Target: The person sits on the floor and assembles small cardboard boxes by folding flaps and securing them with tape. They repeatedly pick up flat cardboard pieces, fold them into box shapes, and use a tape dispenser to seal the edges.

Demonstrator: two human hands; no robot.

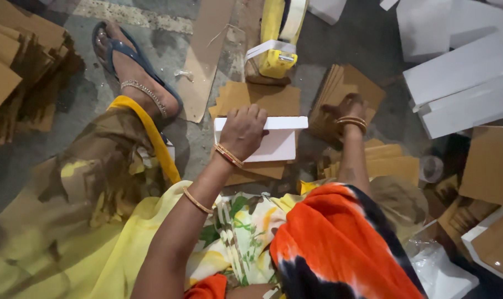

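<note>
Orange cloth (340,243) drapes nearest, left hand (243,132) gripping a white folded box (273,138) steady, right hand (346,111) fingers closed on brown card sheets (345,88).

Yellow/olive print garment (68,221) lower left; orange-black dyed cloth (340,249) lower right. Gold bangles (229,155) on both wrists, silver anklet (143,91) w/ blue sandal (121,52) upper left.

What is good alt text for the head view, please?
A person sitting on the floor presses the left hand on a white box while the right hand reaches to a cardboard stack.
</note>
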